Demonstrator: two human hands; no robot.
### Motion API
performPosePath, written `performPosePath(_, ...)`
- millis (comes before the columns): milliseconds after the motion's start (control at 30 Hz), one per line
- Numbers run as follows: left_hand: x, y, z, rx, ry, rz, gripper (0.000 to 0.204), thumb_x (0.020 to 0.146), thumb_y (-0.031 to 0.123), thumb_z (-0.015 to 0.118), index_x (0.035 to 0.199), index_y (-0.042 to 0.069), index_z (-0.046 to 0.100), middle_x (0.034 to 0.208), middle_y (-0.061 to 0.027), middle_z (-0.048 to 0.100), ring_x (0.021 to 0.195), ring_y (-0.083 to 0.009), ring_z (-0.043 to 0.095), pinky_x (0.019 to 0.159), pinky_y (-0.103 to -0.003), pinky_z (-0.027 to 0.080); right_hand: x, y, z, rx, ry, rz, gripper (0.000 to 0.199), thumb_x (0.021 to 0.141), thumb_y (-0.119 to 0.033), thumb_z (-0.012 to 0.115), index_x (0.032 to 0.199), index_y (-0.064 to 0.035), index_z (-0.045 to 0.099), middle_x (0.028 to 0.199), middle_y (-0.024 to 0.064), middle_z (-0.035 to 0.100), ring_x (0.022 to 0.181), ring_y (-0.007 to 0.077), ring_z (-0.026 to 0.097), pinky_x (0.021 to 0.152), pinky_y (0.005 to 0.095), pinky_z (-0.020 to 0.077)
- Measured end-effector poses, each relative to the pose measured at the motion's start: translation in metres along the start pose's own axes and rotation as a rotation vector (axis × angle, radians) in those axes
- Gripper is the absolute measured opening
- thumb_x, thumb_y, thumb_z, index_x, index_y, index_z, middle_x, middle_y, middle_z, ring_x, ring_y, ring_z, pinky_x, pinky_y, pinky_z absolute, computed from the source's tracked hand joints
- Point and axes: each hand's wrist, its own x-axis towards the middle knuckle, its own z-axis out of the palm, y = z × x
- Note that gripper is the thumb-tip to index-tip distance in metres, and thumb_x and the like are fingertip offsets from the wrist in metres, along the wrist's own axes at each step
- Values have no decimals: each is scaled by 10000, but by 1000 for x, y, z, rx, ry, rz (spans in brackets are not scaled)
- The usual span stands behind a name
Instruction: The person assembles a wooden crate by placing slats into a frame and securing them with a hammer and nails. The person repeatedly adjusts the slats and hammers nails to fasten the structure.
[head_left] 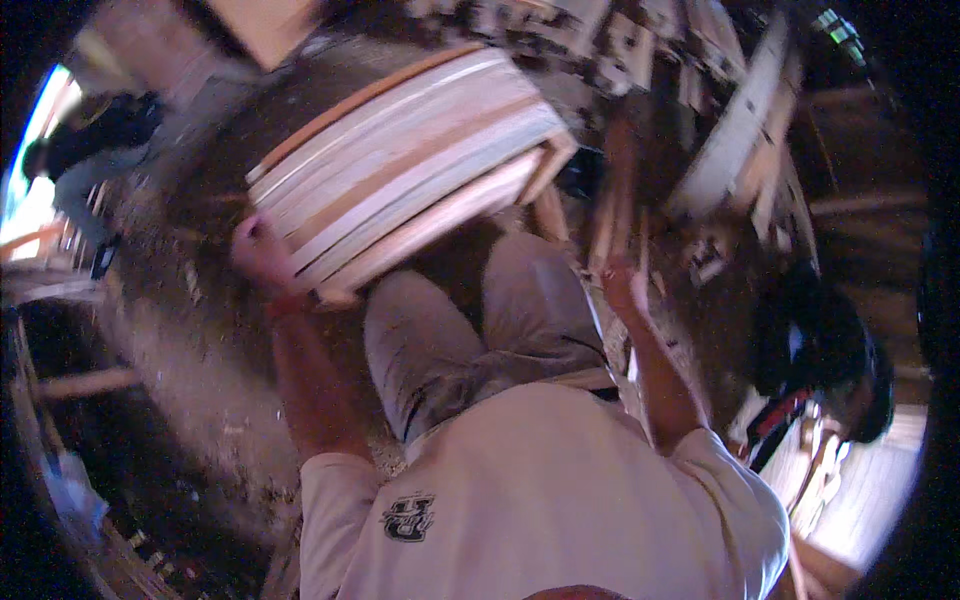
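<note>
In front of my knees is a slatted wooden piece (400,160), like a low crate or table, made of pale and brown strips set side by side. It lies tilted, its right end farther from me. My left hand (265,252) is closed at its near left end and appears to grip the edge. My right hand (625,287) is closed beside my right knee, apart from the slats. A blurred reddish-brown upright shape (620,165) lies just beyond it; whether the hand holds this or something else I cannot make out.
Wood offcuts (640,50) lie heaped at the far right, beside a long pale board (735,120). A dark rounded object (825,350) stands at my right. Another person (90,150) is at the far left. Brown dirt floor (200,340) spreads on my left.
</note>
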Motion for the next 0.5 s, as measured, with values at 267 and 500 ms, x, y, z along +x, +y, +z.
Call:
performPosePath(267, -6, 3, -13, -4, -6, 49, 201, 914, 146, 772, 1001, -35, 772, 999, -180, 773, 890, -287, 725, 835, -399, 555, -126, 99, 82, -279, -493, 299, 409, 934, -355, 600, 1179, -37, 680, 1178, 272, 697, 1084, 433, 699, 914, 525, 577)
performPosePath(500, -17, 38, -6, 94, -86, 55, 194, 906, 153, 776, 986, -24, 771, 969, -164, 768, 867, -278, 713, 844, -416, 545, -138, 74, 81, -112, -459, 522, 445, 969, -399, 538, 1222, -63, 684, 1183, 230, 720, 1121, 434, 688, 912, 525, 575)
